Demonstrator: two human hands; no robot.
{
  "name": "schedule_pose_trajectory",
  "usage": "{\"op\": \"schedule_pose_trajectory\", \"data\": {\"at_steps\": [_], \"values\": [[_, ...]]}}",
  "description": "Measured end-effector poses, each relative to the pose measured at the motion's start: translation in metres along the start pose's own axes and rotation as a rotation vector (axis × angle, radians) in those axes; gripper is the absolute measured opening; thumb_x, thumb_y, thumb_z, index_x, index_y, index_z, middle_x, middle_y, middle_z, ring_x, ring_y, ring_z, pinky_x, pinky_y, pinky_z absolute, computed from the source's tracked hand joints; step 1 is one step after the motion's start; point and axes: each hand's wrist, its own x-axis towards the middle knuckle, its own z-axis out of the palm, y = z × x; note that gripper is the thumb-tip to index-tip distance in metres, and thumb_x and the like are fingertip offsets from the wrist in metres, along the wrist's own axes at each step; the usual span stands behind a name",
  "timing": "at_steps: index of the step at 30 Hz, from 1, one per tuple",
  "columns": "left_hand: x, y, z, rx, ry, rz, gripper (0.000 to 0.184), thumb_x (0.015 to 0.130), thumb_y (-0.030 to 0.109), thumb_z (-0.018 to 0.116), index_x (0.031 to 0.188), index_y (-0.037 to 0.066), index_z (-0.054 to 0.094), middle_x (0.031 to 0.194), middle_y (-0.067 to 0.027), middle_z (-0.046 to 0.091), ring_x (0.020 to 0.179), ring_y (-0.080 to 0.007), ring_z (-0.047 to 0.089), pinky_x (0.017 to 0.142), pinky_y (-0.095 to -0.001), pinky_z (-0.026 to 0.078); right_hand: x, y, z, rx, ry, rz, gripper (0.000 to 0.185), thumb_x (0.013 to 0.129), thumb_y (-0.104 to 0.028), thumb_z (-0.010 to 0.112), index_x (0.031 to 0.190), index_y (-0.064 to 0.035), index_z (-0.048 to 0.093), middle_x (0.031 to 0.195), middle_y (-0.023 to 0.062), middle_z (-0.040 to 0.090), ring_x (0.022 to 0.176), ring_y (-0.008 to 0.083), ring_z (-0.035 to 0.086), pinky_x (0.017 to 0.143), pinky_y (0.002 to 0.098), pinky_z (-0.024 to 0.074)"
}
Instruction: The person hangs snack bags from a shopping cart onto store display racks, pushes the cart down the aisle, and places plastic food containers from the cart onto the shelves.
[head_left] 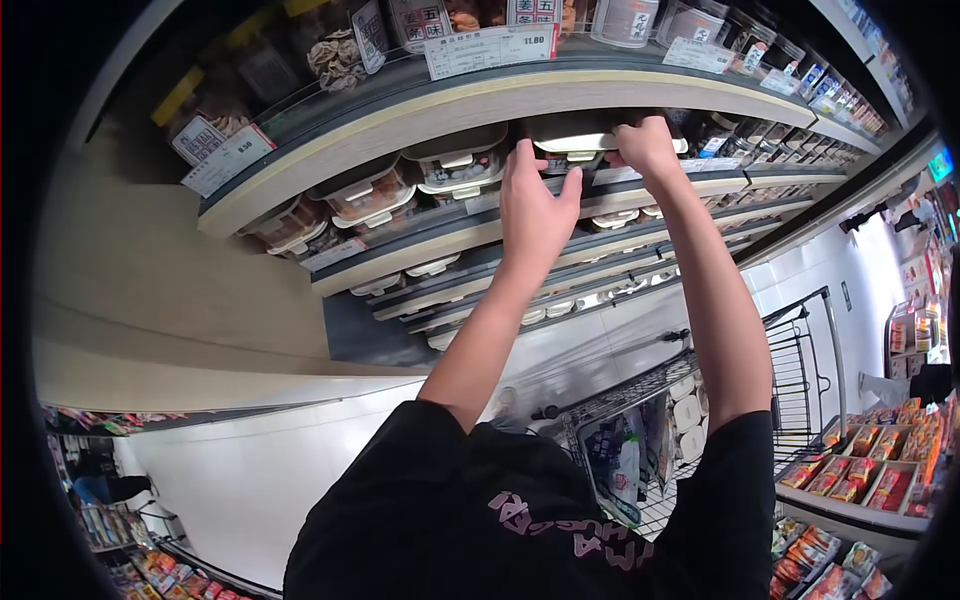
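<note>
A clear food container with a white clip lid (575,142) sits on the second shelf, partly in shadow under the shelf above. My right hand (648,148) has its fingers curled over the lid's right side. In front of the container's left side is my left hand (538,205), fingers and thumb apart; whether its fingertips touch the container I cannot make out. To the left stand similar lidded containers (458,168) with food inside, one of them (368,195) farther along the shelf.
The upper shelf edge (500,122) runs just above my hands and carries price tags (490,52) and jars. More stocked shelves lie below. A metal shopping cart (640,385) with goods stands beside me. Bins of packaged food (865,465) are at right.
</note>
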Motion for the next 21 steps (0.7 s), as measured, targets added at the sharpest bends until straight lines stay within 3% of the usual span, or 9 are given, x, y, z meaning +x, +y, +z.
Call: {"op": "schedule_pose_trajectory", "data": {"at_steps": [3, 6, 9, 11, 13, 14, 18, 19, 21], "values": [[0.002, -0.002, -0.003, -0.018, -0.045, -0.088, 0.045, 0.074, 0.016, 0.070, 0.105, -0.006, 0.046, 0.095, -0.0197, 0.057, 0.085, -0.0329, 0.058, 0.074, -0.0415, 0.047, 0.007, -0.003, 0.009, -0.249, -0.021, 0.149, 0.023, 0.074, -0.006, 0.055, 0.088, 0.0119, 0.060, 0.071, 0.0192, 0.067, 0.064, 0.0222, 0.069, 0.063, 0.0302, 0.0555], [0.002, -0.007, -0.001, -0.013, -0.063, -0.071, 0.044, 0.075, 0.019, 0.069, 0.103, -0.007, 0.047, 0.100, -0.0236, 0.056, 0.092, -0.0368, 0.058, 0.078, -0.0431, 0.047, 0.020, 0.016, 0.020, -0.211, 0.021, 0.142, 0.026, 0.073, -0.006, 0.055, 0.090, 0.0132, 0.059, 0.071, 0.0193, 0.067, 0.067, 0.0228, 0.069, 0.070, 0.0291, 0.0538], [0.002, -0.009, -0.001, 0.037, -0.113, -0.100, 0.052, 0.076, 0.022, 0.067, 0.111, -0.010, 0.047, 0.107, -0.0277, 0.055, 0.099, -0.0407, 0.057, 0.084, -0.0440, 0.046, 0.023, 0.020, 0.025, -0.344, 0.007, 0.115, 0.026, 0.070, -0.009, 0.057, 0.089, 0.0087, 0.062, 0.073, 0.0207, 0.067, 0.071, 0.0275, 0.068, 0.074, 0.0312, 0.0525], [0.002, -0.019, 0.003, 0.253, -0.028, 0.071, 0.068, 0.075, 0.028, 0.070, 0.124, -0.012, 0.045, 0.103, -0.0213, 0.059, 0.083, -0.0266, 0.063, 0.070, -0.0326, 0.051, 0.022, 0.023, 0.029, -0.475, 0.018, 0.021, 0.025, 0.069, -0.011, 0.059, 0.086, 0.0060, 0.064, 0.073, 0.0210, 0.066, 0.072, 0.0308, 0.067, 0.074, 0.0326, 0.0525], [-0.001, -0.017, 0.001, 0.268, -0.066, 0.031, 0.067, 0.074, 0.028, 0.070, 0.122, -0.013, 0.047, 0.102, -0.0212, 0.059, 0.084, -0.0263, 0.062, 0.071, -0.0326, 0.051, 0.015, 0.028, 0.035, -0.721, 0.189, -0.289, 0.019, 0.067, -0.016, 0.063, 0.077, -0.0004, 0.067, 0.073, 0.0209, 0.065, 0.073, 0.0373, 0.065, 0.073, 0.0374, 0.0529], [-0.001, -0.012, -0.002, 0.275, -0.106, -0.007, 0.066, 0.074, 0.028, 0.070, 0.120, -0.013, 0.049, 0.101, -0.0211, 0.059, 0.085, -0.0261, 0.062, 0.071, -0.0326, 0.050, 0.014, 0.028, 0.035, -0.716, 0.185, -0.289, 0.019, 0.067, -0.016, 0.063, 0.077, -0.0004, 0.067, 0.073, 0.0209, 0.065, 0.073, 0.0373, 0.065, 0.073, 0.0374, 0.0529], [-0.008, -0.005, -0.007, 0.356, -0.052, 0.051, 0.064, 0.073, 0.029, 0.070, 0.118, -0.013, 0.051, 0.115, -0.0296, 0.054, 0.103, -0.0353, 0.058, 0.083, -0.0326, 0.048, 0.009, 0.029, 0.035, -0.728, 0.193, -0.403, 0.018, 0.067, -0.017, 0.065, 0.075, -0.0009, 0.067, 0.074, 0.0204, 0.065, 0.074, 0.0378, 0.065, 0.069, 0.0411, 0.0535], [-0.008, 0.003, -0.015, 0.255, -0.116, 0.007, 0.063, 0.074, 0.029, 0.070, 0.117, -0.012, 0.052, 0.121, -0.0322, 0.050, 0.112, -0.0381, 0.053, 0.092, -0.0338, 0.045, 0.007, 0.031, 0.034, -0.746, 0.190, -0.441, 0.019, 0.067, -0.018, 0.067, 0.075, -0.0015, 0.067, 0.075, 0.0207, 0.065, 0.074, 0.0378, 0.065, 0.069, 0.0418, 0.0537], [-0.018, 0.019, -0.022, 0.047, -0.094, 0.030, 0.054, 0.078, 0.021, 0.069, 0.118, -0.011, 0.052, 0.126, -0.0292, 0.047, 0.118, -0.0333, 0.050, 0.098, -0.0370, 0.041, -0.001, 0.026, 0.033, -0.742, 0.203, -0.442, 0.020, 0.068, -0.020, 0.069, 0.074, -0.0014, 0.067, 0.074, 0.0212, 0.065, 0.073, 0.0385, 0.064, 0.068, 0.0424, 0.0535]]}}
